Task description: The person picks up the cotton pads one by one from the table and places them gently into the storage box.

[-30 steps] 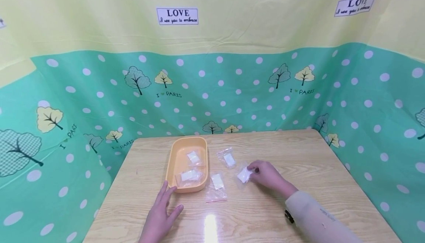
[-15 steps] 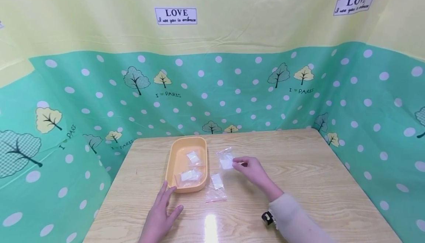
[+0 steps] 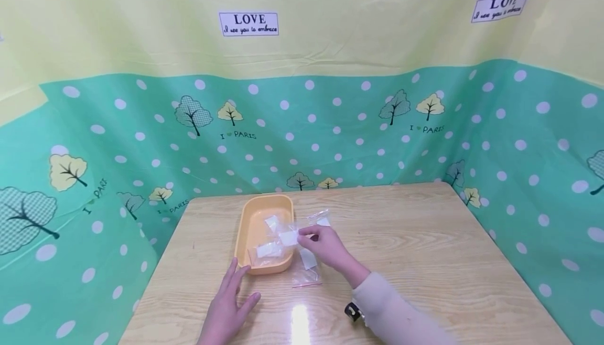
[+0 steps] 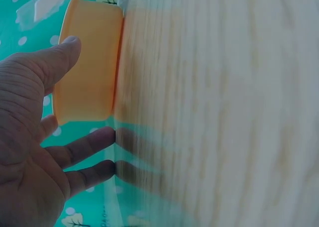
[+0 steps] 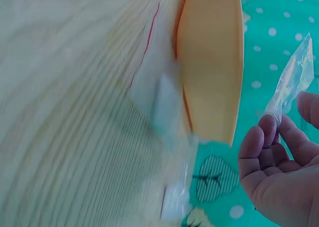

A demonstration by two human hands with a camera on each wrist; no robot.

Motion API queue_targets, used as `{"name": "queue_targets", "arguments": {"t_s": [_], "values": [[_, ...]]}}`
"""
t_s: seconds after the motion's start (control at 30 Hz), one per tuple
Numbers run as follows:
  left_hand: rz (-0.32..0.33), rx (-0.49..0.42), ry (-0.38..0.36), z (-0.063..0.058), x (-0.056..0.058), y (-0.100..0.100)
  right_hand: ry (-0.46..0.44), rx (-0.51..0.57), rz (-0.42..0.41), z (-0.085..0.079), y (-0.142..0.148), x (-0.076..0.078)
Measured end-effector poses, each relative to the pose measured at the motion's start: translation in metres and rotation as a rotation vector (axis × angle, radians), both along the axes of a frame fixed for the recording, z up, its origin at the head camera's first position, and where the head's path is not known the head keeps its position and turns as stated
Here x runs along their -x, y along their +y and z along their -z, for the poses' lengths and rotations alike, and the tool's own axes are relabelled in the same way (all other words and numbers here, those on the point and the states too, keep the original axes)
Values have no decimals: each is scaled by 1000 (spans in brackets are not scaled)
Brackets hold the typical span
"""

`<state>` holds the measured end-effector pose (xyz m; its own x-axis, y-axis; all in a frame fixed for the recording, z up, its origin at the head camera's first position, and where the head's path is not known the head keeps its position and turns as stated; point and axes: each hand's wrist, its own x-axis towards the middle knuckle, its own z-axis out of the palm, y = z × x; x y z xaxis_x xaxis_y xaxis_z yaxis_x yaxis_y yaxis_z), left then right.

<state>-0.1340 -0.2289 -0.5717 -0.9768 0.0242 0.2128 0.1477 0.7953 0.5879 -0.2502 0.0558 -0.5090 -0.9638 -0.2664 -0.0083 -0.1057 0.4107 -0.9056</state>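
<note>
My right hand point(image 3: 325, 248) pinches a small clear zip bag point(image 3: 289, 237) with a white packet inside, held over the right rim of an orange tray point(image 3: 241, 229). In the right wrist view the bag point(image 5: 295, 80) rises from between thumb and fingers, above the tray's wall point(image 5: 212, 62). My left hand point(image 3: 226, 303) lies at the tray's near left corner, fingers spread. The left wrist view has its thumb by the tray wall point(image 4: 92, 62) and two fingertips point(image 4: 105, 136) down at the tabletop. Similar bags point(image 3: 269, 250) lie inside the tray.
Right of the tray, a bag with a red seal line point(image 3: 305, 277) lies on the wooden table point(image 3: 424, 240). Another bag point(image 3: 323, 220) lies farther back, partly behind my right hand. A green dotted curtain point(image 3: 330, 140) surrounds the table's back and sides.
My right hand has carried the bag leftward from the table, past the far bag, to over the tray's right rim. My left hand has stayed in place.
</note>
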Motion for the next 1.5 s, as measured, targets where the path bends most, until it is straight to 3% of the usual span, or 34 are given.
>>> {"name": "queue_targets", "arguments": {"t_s": [0.37, 0.6, 1.5], "values": [[0, -2, -38, -3, -1, 1, -59, 53, -12, -2, -31, -9], [0, 8, -10, -3, -1, 1, -73, 58, -17, 0, -38, -14], [4, 11, -9, -4, -2, 3, -54, 55, -56, 12, -38, -18]]}}
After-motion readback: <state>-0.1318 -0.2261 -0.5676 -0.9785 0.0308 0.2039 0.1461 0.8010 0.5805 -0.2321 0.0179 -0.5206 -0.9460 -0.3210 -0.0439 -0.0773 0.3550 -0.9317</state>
